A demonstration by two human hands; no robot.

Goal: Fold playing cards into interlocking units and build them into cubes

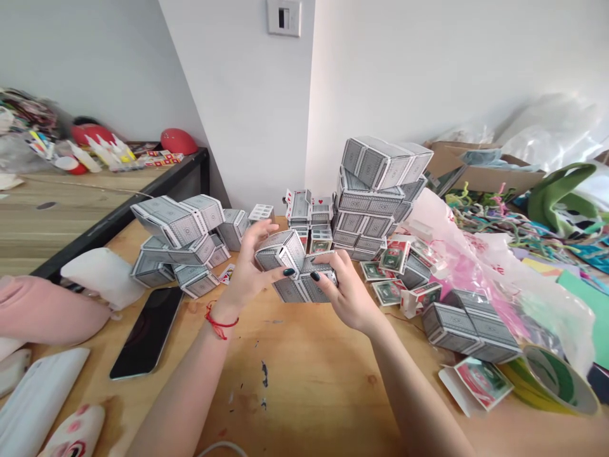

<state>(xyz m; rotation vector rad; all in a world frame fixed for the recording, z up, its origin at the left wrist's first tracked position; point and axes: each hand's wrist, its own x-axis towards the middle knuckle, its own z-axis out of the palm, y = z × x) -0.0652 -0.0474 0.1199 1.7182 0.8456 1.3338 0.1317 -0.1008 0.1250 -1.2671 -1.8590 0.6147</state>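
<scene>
Between my hands is a block of small grey-patterned boxes [280,252] folded from playing cards, joined together. My left hand [245,270] grips its left side, thumb across the front and fingers raised behind. My right hand [351,292] clasps the right side, its thumb on the front face and index finger over the top. Behind the right hand rises a tall stack of similar card boxes [366,219]. To the left of my left hand stands another pile of card boxes [171,222]. The underside of the held block is hidden.
Green-and-red card packs [394,257] lie right of centre. Farther right are a joined group of card boxes [471,327], a roll of tape [554,381] and clear plastic bags [504,273]. A black phone [147,333] lies at left on the wooden table [285,381].
</scene>
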